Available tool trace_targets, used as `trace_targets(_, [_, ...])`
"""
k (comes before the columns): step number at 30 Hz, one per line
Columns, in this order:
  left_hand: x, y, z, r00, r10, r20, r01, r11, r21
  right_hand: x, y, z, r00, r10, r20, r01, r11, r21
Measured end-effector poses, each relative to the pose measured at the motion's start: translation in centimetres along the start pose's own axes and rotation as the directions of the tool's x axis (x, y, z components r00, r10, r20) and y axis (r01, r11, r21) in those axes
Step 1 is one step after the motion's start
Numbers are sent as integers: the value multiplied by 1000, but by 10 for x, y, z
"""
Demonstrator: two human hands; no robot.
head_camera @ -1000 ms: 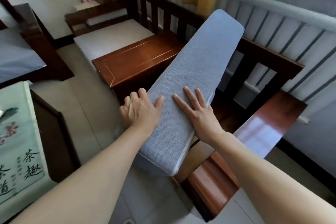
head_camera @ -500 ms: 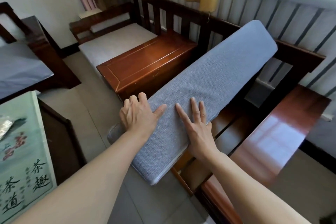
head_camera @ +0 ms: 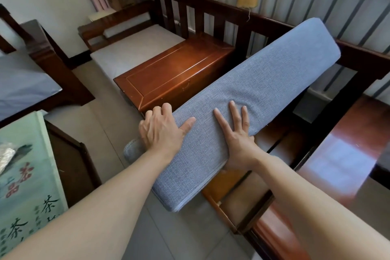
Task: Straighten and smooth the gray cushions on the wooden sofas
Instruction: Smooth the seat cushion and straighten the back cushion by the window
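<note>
Holding a gray cushion tilted over a bare wooden sofa seat, far end propped against the backrest: left hand gripping the near edge, right hand pressing flat, fingers spread, likely guiding it into the frame.

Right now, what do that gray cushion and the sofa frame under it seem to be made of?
The gray cushion looks like coarse woven fabric, matte, with a visible weave and a stitched seam along its edge; it keeps its slab shape, so probably foam inside, though that is hidden. The sofa frame looks like dark wood with a glossy varnish: the armrest shows grain and reflects light.
</note>
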State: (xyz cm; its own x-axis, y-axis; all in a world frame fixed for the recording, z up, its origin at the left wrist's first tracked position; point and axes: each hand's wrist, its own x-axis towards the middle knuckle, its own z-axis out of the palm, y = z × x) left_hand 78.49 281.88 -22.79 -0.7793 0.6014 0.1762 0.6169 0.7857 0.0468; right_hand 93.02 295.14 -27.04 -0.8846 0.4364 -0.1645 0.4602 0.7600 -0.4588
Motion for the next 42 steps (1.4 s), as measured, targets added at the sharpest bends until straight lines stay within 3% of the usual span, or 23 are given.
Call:
trace_targets(2, [3,-3,1,1000,4,-7,-4,1000,-13,2,1,-9,999,-14,52,6,988,155])
trace_targets(5, [10,-7,0,1000,-3,-20,2,1000,-16,7,-6,-10,999,21,-30,-10,943,333])
trace_targets(12, [15,-12,-1,999,-9,-50,7,1000,-31,24,-30,15,906,315,-283,-177,889,423])
trace_targets(19, [23,-9,0,995,-20,-100,19,1000,-11,31,-36,9,920,269,-285,-149,913,381])
trace_targets(22, [26,-11,2,993,3,-119,-8,999,-40,25,-34,16,882,295,-367,-136,906,402])
trace_targets(24, [34,-19,3,990,29,-141,-33,999,-26,24,-36,25,812,434,-390,-193,831,522])
trace_targets(26, [40,-28,3,986,49,-160,-52,999,-16,25,-44,29,798,536,-274,-200,666,719])
trace_targets(28, [48,-37,5,981,56,-184,-62,998,-27,32,-52,28,831,515,-208,-148,566,811])
trace_targets(30, [56,-43,2,980,34,-196,-41,999,-33,44,-57,24,847,487,-216,-108,553,826])
trace_targets(35, [68,-59,-6,986,-128,-107,120,990,-71,72,-67,14,878,432,-207,-100,587,803])
trace_targets(42, [54,-103,-12,972,-225,-71,219,972,-81,80,-104,31,912,346,-219,-76,670,739])
